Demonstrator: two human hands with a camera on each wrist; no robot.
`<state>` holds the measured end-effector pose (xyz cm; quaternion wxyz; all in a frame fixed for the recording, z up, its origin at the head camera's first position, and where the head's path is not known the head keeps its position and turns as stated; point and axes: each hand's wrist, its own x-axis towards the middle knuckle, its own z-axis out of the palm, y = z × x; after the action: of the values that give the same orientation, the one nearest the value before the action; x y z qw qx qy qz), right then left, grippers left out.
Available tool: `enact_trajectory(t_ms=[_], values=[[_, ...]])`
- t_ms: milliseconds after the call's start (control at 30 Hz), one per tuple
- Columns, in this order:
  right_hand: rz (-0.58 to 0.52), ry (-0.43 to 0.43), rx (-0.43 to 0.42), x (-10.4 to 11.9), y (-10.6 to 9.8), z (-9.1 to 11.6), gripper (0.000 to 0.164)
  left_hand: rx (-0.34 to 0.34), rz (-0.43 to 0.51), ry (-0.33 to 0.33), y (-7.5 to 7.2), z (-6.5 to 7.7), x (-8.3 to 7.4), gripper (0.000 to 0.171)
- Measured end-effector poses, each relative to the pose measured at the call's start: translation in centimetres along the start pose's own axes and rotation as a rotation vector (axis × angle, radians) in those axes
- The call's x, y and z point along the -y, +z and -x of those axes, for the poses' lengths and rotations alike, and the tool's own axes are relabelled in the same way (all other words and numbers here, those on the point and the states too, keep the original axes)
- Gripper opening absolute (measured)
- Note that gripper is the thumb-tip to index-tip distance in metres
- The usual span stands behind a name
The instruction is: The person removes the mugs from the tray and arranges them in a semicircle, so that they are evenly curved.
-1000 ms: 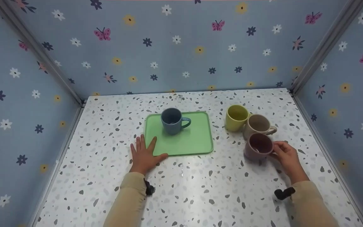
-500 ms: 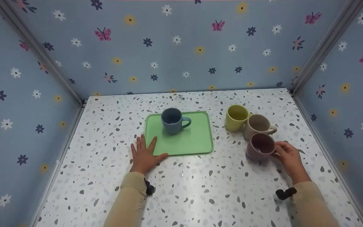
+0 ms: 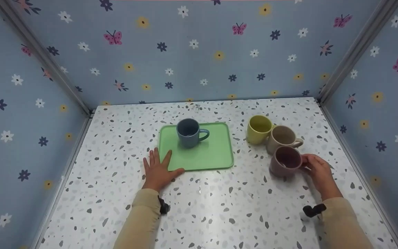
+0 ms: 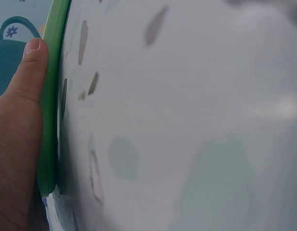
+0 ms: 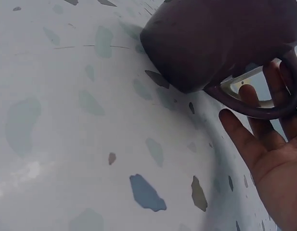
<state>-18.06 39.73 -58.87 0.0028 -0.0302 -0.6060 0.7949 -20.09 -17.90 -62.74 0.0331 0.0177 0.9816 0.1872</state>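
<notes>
In the head view my left hand (image 3: 158, 173) lies with its fingers spread on the front left corner of the green tray (image 3: 202, 159). Its thumb (image 4: 33, 62) runs along the tray's edge in the left wrist view. A blue mug (image 3: 188, 135) stands upright on the tray, handle to the right. On the right, my right hand (image 3: 318, 171) holds the dusky purple mug (image 3: 282, 169) by its handle (image 5: 264, 111). Fingers (image 5: 244, 132) show behind the handle loop in the right wrist view; the thumb is hidden there. This mug is upright, close against the beige mug (image 3: 277, 143).
A yellow mug (image 3: 258, 133) stands behind and left of the beige one, touching or nearly so. The speckled white table (image 3: 219, 207) is bounded by flowered blue panels (image 3: 199, 52) at the back and both sides.
The purple mug has shifted slightly to the right with my right hand, then stayed in place. My right wrist has moved a little further right. The left hand and tray are unchanged.
</notes>
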Motion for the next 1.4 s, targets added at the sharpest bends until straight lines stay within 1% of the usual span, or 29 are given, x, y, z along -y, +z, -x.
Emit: enact_trajectory(t_ms=[133,267,400,533,667,867,1033,1200,1267,1400], values=[[-0.078,-0.068,-0.002,1.3,0.3,-0.5,0.032,0.0,0.004,-0.001,0.0,0.0,0.0,0.102],[-0.151,-0.141,-0.05,2.7,1.2,-1.4,0.032,0.007,-0.007,-0.002,0.0,0.0,0.0,0.101],[-0.18,-0.181,-0.104,4.0,2.6,-2.2,0.029,0.018,-0.007,-0.005,0.0,0.0,-0.1,0.102],[-0.208,-0.217,-0.119,5.0,4.3,-3.1,0.026,0.024,-0.01,-0.012,-0.1,0.0,-0.1,0.102],[-0.181,-0.252,-0.109,5.7,6.4,-4.0,0.024,0.009,-0.003,-0.007,-0.1,0.0,0.0,0.102],[-0.084,-0.282,-0.08,5.9,9.8,-5.2,0.024,-0.004,0.003,0.006,0.1,-0.1,0.1,0.102],[-0.045,-0.265,-0.047,5.6,12.3,-6.1,0.025,0.005,-0.017,0.009,0.2,-0.1,0.2,0.104],[-0.011,-0.248,-0.011,5.3,14.9,-7.0,0.022,-0.012,-0.006,0.014,0.3,-0.1,0.2,0.103],[-0.011,-0.256,-0.001,5.0,16.1,-7.4,0.02,-0.013,0.002,0.013,0.4,-0.2,0.3,0.103],[-0.02,-0.256,0.011,4.3,18.3,-8.1,0.017,0.008,0.005,0.005,0.5,-0.2,0.3,0.104]])
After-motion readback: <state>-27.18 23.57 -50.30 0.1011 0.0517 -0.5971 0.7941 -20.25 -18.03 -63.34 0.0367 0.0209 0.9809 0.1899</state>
